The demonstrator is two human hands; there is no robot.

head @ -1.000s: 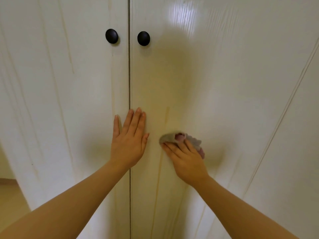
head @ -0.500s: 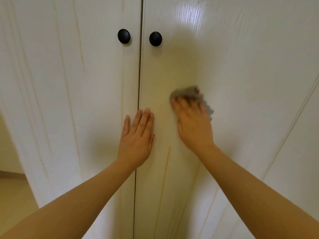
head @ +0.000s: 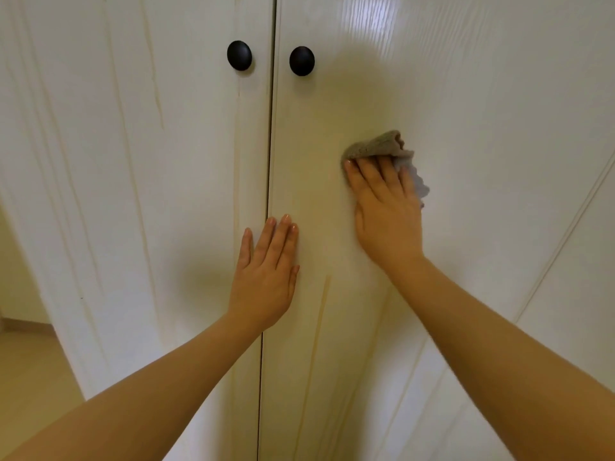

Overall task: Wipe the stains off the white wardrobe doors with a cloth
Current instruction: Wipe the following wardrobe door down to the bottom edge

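A crumpled grey-brown cloth [head: 376,146] is being pressed against the right-hand glossy white wardrobe door [head: 482,94] by the right hand [head: 387,211].

The cloth is being pinned to the panel under straight, flat fingers rather than clenched. Most of it is being covered by the palm, with only a brown upper fold and a pale ragged edge showing, and the thumb is being hidden. The left hand [head: 266,277] is being laid open, fingers straight, across the dark seam, touching both that door and the left-hand white wardrobe door [head: 133,194]. Two round black knobs [head: 239,55] are being shown above, one per door. Yellowish vertical drip streaks [head: 321,314] are being made out only faintly. Both forearms are being cut off by the lower edge, and a strip of beige floor [head: 26,361] is being glimpsed at lower left.
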